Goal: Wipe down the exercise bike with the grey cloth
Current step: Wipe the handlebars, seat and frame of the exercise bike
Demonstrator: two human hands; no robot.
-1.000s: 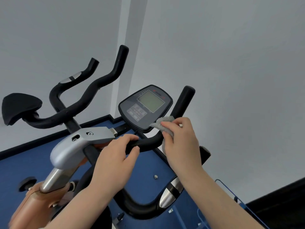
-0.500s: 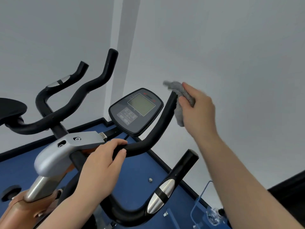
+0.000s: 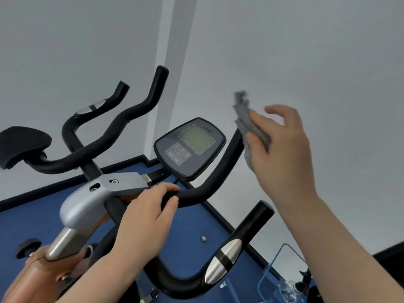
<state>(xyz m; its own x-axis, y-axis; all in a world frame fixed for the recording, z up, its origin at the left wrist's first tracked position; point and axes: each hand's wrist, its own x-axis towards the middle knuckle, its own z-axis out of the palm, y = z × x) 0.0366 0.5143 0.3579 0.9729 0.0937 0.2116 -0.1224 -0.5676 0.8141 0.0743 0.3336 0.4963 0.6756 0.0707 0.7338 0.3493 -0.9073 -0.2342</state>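
— Nearest the camera, what are the hands doing?

— On the left, the left hand (image 3: pixel 150 217) is curled tight round the black handlebar (image 3: pixel 196 193) of the exercise bike (image 3: pixel 87 200), just beside the silver clamp (image 3: pixel 105 189). A second black grip with a silver band (image 3: pixel 225 265) curves up at the near right.

— And the right hand?

— Higher and farther right, the right hand (image 3: pixel 282 149) pinches the grey cloth (image 3: pixel 249 130) between thumb and forefinger, the other fingers spread loosely. The cloth hangs bunched at the upper tip of the handlebar; whether it actually touches the tip I cannot tell, as it is blurred.

— Beyond that?

— The console (image 3: pixel 192 147) with its pale screen sits left of the cloth. Farther left are a black pad (image 3: pixel 21 145) and two more raised bars, then the blue floor (image 3: pixel 32 217) and the grey wall (image 3: pixel 306 51).
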